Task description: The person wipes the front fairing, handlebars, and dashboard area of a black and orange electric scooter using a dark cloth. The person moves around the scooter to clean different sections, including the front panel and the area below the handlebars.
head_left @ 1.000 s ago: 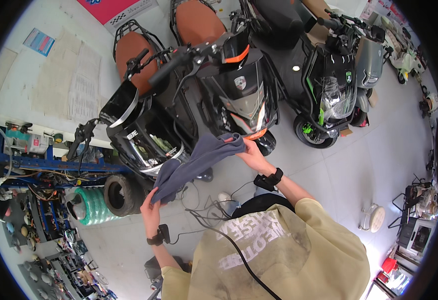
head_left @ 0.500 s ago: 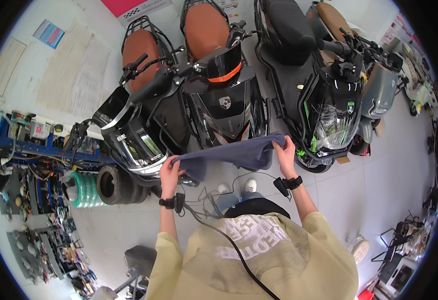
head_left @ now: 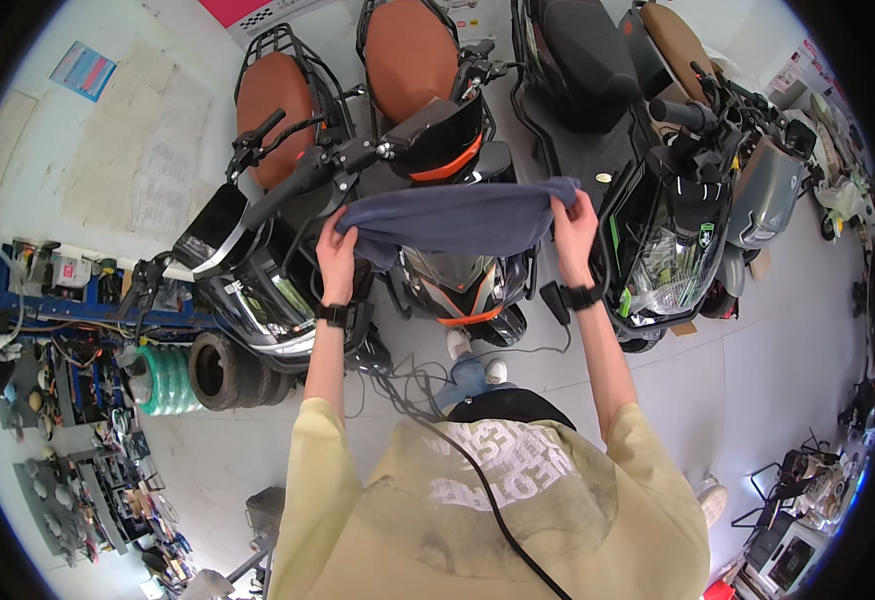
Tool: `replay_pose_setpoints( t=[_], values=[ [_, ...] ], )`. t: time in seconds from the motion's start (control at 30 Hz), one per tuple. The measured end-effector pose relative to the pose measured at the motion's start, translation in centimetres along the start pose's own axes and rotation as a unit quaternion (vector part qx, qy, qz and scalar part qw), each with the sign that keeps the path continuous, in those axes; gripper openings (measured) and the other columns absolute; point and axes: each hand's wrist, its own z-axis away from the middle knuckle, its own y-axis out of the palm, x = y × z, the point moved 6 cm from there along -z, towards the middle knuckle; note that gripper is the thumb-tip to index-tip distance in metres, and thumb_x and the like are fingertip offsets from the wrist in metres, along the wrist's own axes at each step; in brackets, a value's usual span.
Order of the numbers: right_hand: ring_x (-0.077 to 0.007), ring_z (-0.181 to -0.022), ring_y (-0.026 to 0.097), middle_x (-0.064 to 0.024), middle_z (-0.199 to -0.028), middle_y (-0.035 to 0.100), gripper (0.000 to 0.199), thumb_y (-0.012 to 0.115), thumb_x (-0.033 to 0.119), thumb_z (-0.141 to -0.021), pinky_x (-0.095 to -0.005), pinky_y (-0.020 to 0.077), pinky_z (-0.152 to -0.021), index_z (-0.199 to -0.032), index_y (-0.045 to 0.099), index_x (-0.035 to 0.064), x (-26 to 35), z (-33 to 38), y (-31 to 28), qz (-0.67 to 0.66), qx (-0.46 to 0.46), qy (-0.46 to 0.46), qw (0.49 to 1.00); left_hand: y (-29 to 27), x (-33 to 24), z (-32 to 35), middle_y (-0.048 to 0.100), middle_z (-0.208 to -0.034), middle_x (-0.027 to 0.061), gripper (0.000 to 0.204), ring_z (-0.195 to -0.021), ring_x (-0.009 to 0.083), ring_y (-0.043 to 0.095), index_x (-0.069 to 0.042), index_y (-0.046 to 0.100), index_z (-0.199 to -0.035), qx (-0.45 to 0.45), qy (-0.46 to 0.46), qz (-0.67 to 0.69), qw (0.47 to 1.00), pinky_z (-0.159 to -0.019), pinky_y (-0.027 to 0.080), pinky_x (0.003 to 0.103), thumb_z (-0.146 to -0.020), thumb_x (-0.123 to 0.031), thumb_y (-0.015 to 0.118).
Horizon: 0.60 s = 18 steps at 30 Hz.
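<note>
A dark blue-grey cloth (head_left: 448, 220) is stretched between my hands, held up by its two ends. My left hand (head_left: 338, 255) pinches its left end, and my right hand (head_left: 575, 230) grips the right end. Behind the cloth stands a black electric scooter (head_left: 458, 280) with a brown seat; the cloth hides the middle of its front panel. I cannot tell whether the cloth touches the scooter. Both wrists wear black straps with small devices, and a black cable (head_left: 478, 480) runs down over my shirt.
Left of it stands another black scooter (head_left: 268, 300) with its handlebar close to my left hand. A black-green scooter (head_left: 658, 240) is near my right hand, with a grey one (head_left: 763, 190) beyond. Tyres (head_left: 220, 372) and a green coiled roll (head_left: 168, 380) lie at left. Loose cables hang near my feet.
Both hands have moved forward and up with the cloth, which now spans the middle scooter's front. One foot has stepped forward toward that scooter.
</note>
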Motion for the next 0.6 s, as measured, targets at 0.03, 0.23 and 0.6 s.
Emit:
replay_pose_setpoints(
  t=[0.03,0.23,0.6],
  values=[
    [-0.0100,-0.097,0.067,-0.0049,-0.105,0.073,0.027,0.073,0.009,-0.096,-0.0252,0.0527,-0.087,-0.118,0.064,-0.0028,-0.1,-1.6,1.5,0.001,0.005,-0.009,1.000,0.8,0.5,-1.7,0.070,-0.118,0.0077,0.046,-0.106,0.0125,0.064,0.002,0.052,-0.144,-0.012,0.002,-0.013,1.000,-0.095,0.048,0.025,-0.099,0.002,0.061],
    [-0.0404,-0.122,0.062,-0.0213,-0.125,0.068,0.035,0.062,0.021,-0.098,-0.0483,0.0476,-0.105,-0.122,0.065,-0.0047,-5.0,-6.2,11.7,0.266,0.134,-0.118,0.947,6.7,5.0,-7.9,0.059,-0.138,0.0290,0.077,-0.132,0.0445,0.053,0.000,0.028,-0.160,0.043,0.068,-0.334,0.939,-0.115,0.038,0.045,-0.099,-0.029,0.066],
    [-0.0441,-0.119,0.057,-0.0251,-0.124,0.064,0.036,0.054,0.015,-0.095,-0.0492,0.0411,-0.107,-0.123,0.061,-0.0059,-8.7,-4.9,14.6,0.395,0.048,-0.390,0.830,10.3,7.8,-10.3,0.064,-0.120,0.0258,0.041,-0.115,0.0456,0.057,-0.006,0.060,-0.136,-0.139,0.351,-0.496,0.782,-0.100,0.041,0.053,-0.106,-0.027,0.042]
  ],
)
